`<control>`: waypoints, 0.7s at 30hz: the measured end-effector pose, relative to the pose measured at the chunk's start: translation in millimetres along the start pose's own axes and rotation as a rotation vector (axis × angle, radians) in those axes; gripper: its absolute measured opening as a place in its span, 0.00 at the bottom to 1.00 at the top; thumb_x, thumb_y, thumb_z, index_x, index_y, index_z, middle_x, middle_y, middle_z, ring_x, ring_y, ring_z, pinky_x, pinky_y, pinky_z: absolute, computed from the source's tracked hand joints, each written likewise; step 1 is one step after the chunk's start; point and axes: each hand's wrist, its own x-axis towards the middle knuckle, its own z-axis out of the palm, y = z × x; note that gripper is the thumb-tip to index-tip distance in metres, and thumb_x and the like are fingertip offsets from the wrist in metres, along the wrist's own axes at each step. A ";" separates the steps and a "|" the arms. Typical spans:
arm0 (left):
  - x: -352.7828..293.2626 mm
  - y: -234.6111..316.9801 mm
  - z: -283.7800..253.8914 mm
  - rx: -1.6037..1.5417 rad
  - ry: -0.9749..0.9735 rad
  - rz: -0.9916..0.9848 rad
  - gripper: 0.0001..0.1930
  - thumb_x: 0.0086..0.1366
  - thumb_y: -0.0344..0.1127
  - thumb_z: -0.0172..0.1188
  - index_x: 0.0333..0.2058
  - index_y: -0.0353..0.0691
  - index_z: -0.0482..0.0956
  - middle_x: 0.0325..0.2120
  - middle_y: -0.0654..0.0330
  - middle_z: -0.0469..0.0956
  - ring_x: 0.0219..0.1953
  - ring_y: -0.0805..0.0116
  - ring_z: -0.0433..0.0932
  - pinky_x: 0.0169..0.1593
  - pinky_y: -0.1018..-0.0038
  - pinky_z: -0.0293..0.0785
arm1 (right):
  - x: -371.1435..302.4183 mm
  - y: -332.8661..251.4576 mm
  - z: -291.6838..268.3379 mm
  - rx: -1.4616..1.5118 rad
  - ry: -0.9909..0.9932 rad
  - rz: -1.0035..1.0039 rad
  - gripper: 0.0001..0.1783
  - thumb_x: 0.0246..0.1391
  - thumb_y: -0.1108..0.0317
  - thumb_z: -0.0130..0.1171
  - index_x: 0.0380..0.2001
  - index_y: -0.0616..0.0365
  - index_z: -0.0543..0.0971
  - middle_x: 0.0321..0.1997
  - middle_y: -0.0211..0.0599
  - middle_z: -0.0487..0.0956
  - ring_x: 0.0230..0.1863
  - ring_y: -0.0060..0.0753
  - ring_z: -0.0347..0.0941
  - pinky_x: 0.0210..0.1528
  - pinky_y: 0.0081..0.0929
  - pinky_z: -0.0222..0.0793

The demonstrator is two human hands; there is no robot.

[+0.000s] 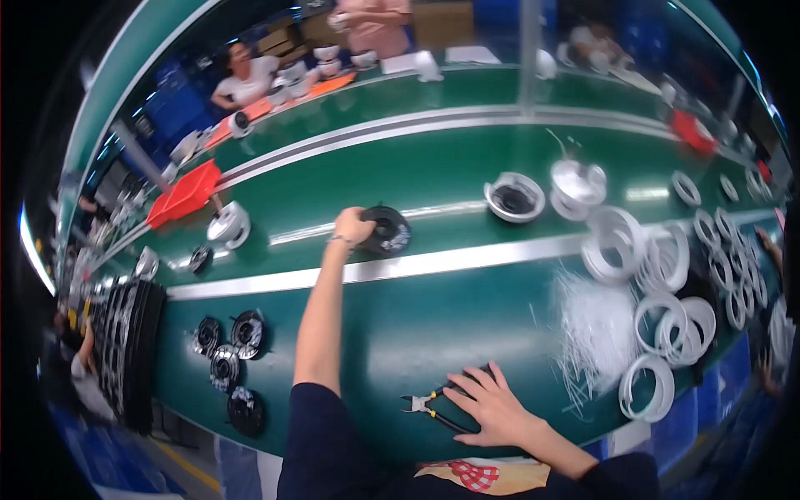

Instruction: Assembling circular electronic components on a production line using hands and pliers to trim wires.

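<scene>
My left hand reaches across to the far green strip, its fingers closed on the rim of a black round part with a ring-shaped centre. Near the front of the table lies a pair of cutting pliers, jaws apart and pointing left, with black and yellow handles. My right hand rests over those handles, fingers spread and not wrapped round them. To the left, several black round parts lie on the near table. A white bowl-shaped housing with a black inside stands to the right of my left hand.
A heap of thin clear strips lies at right, beside several translucent rings. Black stacked trays stand at far left. A metal rail divides the green surfaces. A red tray sits beyond; people work across the line.
</scene>
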 end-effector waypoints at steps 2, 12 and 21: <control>2.1 15.4 -7.6 -0.044 -0.188 -0.006 0.16 0.45 0.35 0.59 0.33 0.32 0.77 0.22 0.59 0.75 0.24 0.73 0.74 0.27 0.75 0.71 | -9.8 5.8 -9.7 0.055 0.105 0.016 0.38 0.32 0.48 0.63 0.47 0.54 0.67 0.56 0.41 0.59 0.59 0.47 0.52 0.57 0.56 0.41; -33.6 36.5 0.0 -1.279 -0.429 0.024 0.12 0.58 0.27 0.49 0.42 0.33 0.67 0.40 0.56 0.71 0.42 0.68 0.71 0.45 0.71 0.69 | -166.5 17.1 -106.8 -0.570 1.106 1.038 0.15 0.32 0.69 0.63 0.29 0.59 0.76 0.31 0.38 0.71 0.31 0.40 0.70 0.31 0.30 0.67; -70.7 82.6 16.2 -1.285 -0.534 0.029 0.13 0.58 0.27 0.49 0.43 0.34 0.65 0.38 0.57 0.72 0.38 0.71 0.74 0.40 0.74 0.73 | -223.2 49.0 -108.8 -0.510 0.816 1.589 0.09 0.35 0.63 0.58 0.18 0.56 0.79 0.19 0.41 0.76 0.25 0.44 0.73 0.29 0.35 0.69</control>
